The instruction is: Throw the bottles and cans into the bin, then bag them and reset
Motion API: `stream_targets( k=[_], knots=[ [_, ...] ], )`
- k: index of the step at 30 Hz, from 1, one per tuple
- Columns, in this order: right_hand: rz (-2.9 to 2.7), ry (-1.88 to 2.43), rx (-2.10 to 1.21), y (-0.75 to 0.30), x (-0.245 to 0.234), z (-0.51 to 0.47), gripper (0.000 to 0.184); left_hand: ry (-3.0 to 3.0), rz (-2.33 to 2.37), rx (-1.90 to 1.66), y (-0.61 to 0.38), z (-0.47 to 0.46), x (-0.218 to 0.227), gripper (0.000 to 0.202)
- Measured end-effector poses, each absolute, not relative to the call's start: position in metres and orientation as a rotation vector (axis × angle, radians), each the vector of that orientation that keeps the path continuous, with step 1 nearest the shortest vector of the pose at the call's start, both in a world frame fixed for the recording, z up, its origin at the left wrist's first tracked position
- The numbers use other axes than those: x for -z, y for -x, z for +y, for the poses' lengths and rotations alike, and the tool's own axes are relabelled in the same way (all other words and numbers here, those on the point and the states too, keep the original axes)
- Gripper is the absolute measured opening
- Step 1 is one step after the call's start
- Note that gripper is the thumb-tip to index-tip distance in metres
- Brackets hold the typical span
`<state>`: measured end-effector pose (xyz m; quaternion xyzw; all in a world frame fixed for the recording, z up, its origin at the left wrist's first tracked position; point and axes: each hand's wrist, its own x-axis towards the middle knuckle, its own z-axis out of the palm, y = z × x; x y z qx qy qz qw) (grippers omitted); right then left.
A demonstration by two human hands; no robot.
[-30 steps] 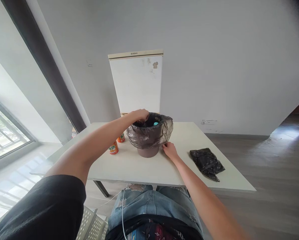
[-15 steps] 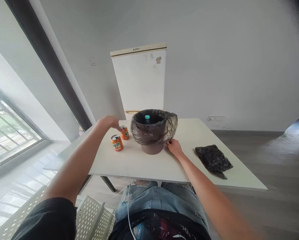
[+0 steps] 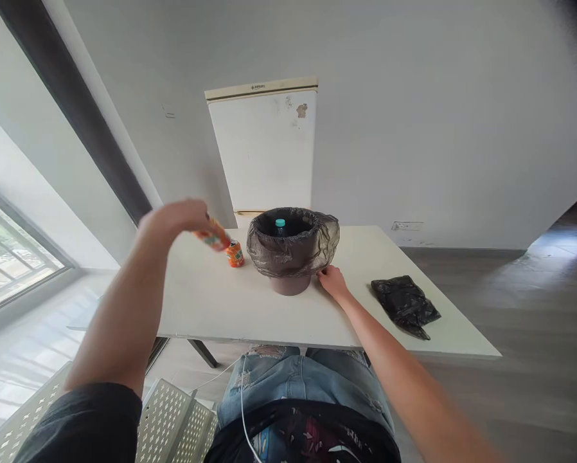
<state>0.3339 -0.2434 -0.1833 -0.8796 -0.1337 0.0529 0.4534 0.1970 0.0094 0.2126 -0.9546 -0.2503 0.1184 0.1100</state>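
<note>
My left hand (image 3: 177,215) has its fingers closed round one orange can (image 3: 212,235), holding it tilted to the left of the bin (image 3: 291,285). My right hand (image 3: 333,281) is low at the bin's right side, by the hem of the dark liner bag (image 3: 288,257); I can't quite tell whether its fingers pinch that film or only rest against it. A second orange can (image 3: 235,254) stands upright just left of the bin, and a bottle with a teal cap (image 3: 280,223) pokes up inside it. Right of the bin, a crumpled black bag (image 3: 407,305) lies on the table (image 3: 269,321); behind the bin is a white fridge (image 3: 264,148)
</note>
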Motion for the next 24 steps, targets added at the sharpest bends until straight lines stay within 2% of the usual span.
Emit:
stream_targets(
  k=[3, 5, 10, 14, 16, 20, 24],
  knots=[
    [-0.324, 2.174, -0.14, -0.333, 0.184, -0.244, 0.03, 2.756, -0.629, 0.217, -0.189, -0.028, -0.26, 0.063],
    [-0.325, 2.178, -0.145, -0.333, 0.183, -0.245, 0.03, 2.837, -0.435, 0.331, -0.197, -0.055, -0.269, 0.069],
    [-0.326, 2.186, -0.152, -0.333, 0.18, -0.245, 0.028, 2.861, -0.178, -0.156, -0.254, -0.099, -0.237, 0.061],
    [-0.325, 2.173, -0.152, -0.333, 0.18, -0.246, 0.028, 2.795, -0.023, -0.494, -0.294, -0.104, -0.198, 0.061],
    [-0.326, 2.165, -0.151, -0.333, 0.181, -0.245, 0.027, 2.76, 0.021, -0.596, -0.304, -0.104, -0.179, 0.055],
    [-0.339, 2.151, -0.144, -0.335, 0.184, -0.244, 0.026, 2.684, 0.07, -0.634, -0.306, -0.102, -0.156, 0.035],
    [-0.35, 2.14, -0.129, -0.335, 0.187, -0.243, 0.026, 2.821, 0.118, -0.415, -0.304, -0.08, -0.166, 0.027]
  ],
)
